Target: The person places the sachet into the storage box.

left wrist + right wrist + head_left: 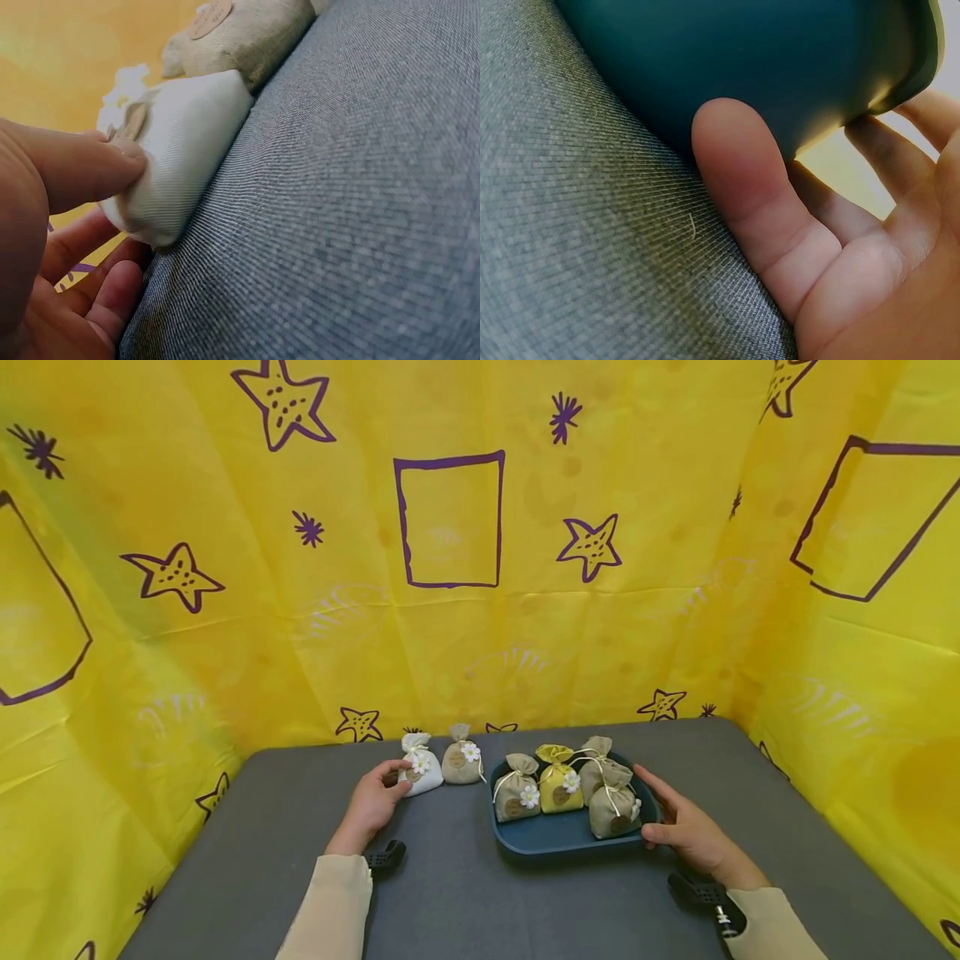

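My left hand (372,802) pinches a small white drawstring sachet (430,781) with a white daisy and a round brown tag. The left wrist view shows the thumb on the front of the white sachet (187,146) and fingers behind it; its base is at the cloth. Just right of it stands a beige sachet (459,770). My right hand (693,837) grips the right end of a dark blue tray (543,837), thumb against the outer wall of the tray (705,60). Inside are a beige sachet (513,806) at left, a yellow sachet (557,797) and two beige ones at right.
A grey cloth (465,893) covers the table. Yellow fabric (450,643) with purple stars and outlines hangs behind and at both sides. Dark wrist mounts (386,857) sit beside the forearms.
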`<state>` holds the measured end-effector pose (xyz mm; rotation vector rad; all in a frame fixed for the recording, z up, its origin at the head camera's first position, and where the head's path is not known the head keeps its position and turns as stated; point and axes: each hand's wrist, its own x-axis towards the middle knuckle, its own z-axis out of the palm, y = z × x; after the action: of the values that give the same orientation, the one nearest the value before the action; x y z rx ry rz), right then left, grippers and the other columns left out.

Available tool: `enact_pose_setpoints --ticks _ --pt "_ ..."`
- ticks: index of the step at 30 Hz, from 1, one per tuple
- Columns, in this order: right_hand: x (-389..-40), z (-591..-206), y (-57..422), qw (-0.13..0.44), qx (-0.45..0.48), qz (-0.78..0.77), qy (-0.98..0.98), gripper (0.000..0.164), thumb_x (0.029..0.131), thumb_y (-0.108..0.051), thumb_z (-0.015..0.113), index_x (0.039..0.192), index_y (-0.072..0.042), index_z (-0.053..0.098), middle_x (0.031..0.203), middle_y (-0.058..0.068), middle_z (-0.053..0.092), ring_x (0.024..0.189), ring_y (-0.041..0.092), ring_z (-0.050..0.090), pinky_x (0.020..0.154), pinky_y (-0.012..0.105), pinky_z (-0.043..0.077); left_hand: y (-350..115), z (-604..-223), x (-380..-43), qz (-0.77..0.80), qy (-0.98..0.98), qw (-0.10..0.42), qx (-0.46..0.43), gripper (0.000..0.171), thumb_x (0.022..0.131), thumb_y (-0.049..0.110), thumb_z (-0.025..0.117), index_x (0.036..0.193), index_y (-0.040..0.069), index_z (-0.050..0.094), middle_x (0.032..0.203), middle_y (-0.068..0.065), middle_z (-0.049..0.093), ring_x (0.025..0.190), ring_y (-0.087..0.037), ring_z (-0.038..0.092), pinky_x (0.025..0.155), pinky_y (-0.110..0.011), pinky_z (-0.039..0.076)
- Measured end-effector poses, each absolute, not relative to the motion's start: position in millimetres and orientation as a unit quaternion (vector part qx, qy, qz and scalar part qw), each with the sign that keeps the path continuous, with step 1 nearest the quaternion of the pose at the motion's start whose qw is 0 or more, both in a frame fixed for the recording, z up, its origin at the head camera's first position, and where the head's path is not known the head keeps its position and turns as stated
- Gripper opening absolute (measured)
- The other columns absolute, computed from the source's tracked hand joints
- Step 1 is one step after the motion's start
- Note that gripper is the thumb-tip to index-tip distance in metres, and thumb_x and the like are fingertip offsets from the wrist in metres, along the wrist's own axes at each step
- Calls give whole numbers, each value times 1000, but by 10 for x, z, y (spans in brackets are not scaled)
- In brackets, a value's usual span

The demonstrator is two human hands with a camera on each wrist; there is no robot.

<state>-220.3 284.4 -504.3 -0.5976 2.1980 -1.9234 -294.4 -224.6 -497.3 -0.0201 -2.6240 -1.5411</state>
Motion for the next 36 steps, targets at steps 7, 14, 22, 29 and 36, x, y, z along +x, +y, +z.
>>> enact_pose_setpoints --ticks 7,14,22,29,36 --pt "-2189 -5054 2856 75 -204 -646 731 84 95 -11 68 160 -10 15 161 22 2 94 30 53 69 39 55 -2213 -4966 -2964 -505 -861 56 -24 52 90 -3 68 139 11 57 122 -20 61 108 -32 57 84 -42 48" --pt "-2198 -5063 2857 86 -213 -665 710 84 95 -6 67 160 -11 14 162 19 -3 90 28 55 68 40 55 -2172 -4977 -2950 -484 -873 52 -24 49 93 10 70 140 10 56 125 -19 62 111 -32 58 88 -46 48" --pt "-2197 -5047 2855 86 -215 -664 711 85 95 -8 68 160 -9 13 161 21 0 78 27 59 68 40 55 -2141 -4981 -2948 -521 -851 55 -34 50 86 -7 71 132 10 60 126 -18 56 111 -31 59 84 -41 50" --pt "-2199 -5050 2857 82 -212 -660 716 85 95 -9 68 160 -10 14 161 20 0 86 28 56 68 40 55 -2112 -4967 -2933 -523 -850 50 -28 38 84 -2 77 117 11 62 107 -10 62 89 -25 60 69 -34 47" --pt "-2201 -5052 2854 80 -216 -658 716 86 94 -10 69 160 -9 14 161 21 1 87 27 56 68 40 55 -2110 -4962 -2924 -511 -857 57 -32 37 84 -3 75 115 13 61 108 -12 65 93 -26 61 76 -38 48"
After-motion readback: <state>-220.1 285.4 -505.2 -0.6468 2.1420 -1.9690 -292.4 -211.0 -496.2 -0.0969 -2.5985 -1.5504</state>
